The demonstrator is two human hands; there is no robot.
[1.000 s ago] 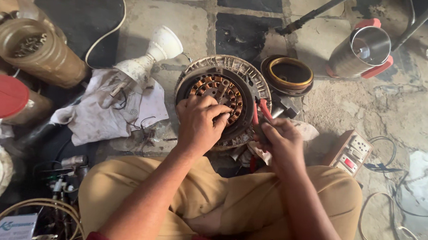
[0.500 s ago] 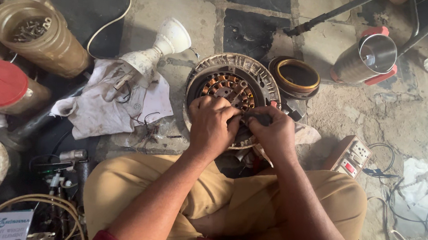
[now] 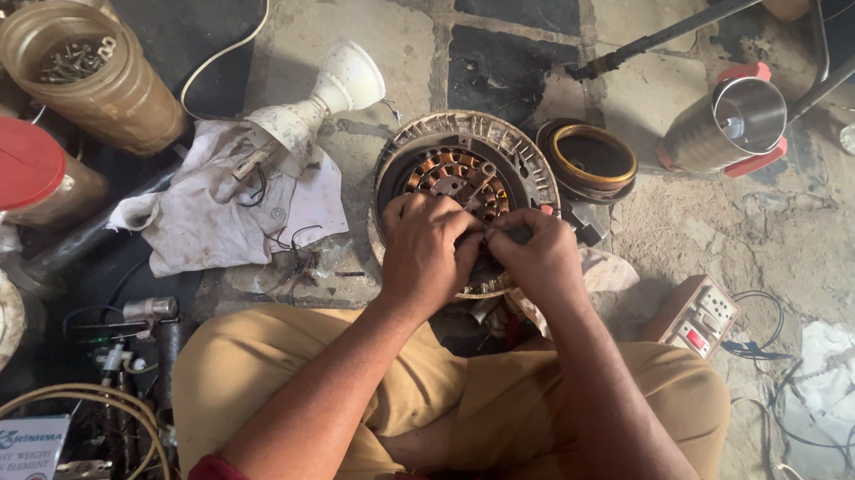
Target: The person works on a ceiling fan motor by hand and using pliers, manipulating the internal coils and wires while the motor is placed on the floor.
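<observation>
A round fan motor with copper windings and a ribbed metal rim lies on the stone floor in front of my crossed legs. Both hands meet over its near edge. My left hand rests on the windings with its fingers curled onto them. My right hand presses against it, fingertips pinched at the same spot. A small red tip of a tool shows by my right knuckles; the rest of the tool is hidden under the hand.
Left of the motor lie a white rag and a white funnel-shaped fitting. A brown jar of screws and a red-lidded jar stand far left. A ringed cap, a steel flask, a switch box and loose wires are on the right.
My right hand has moved left from the motor's right edge to join the left hand. The red-handled tool, plainly visible before, is now almost hidden. The view has shifted slightly.
</observation>
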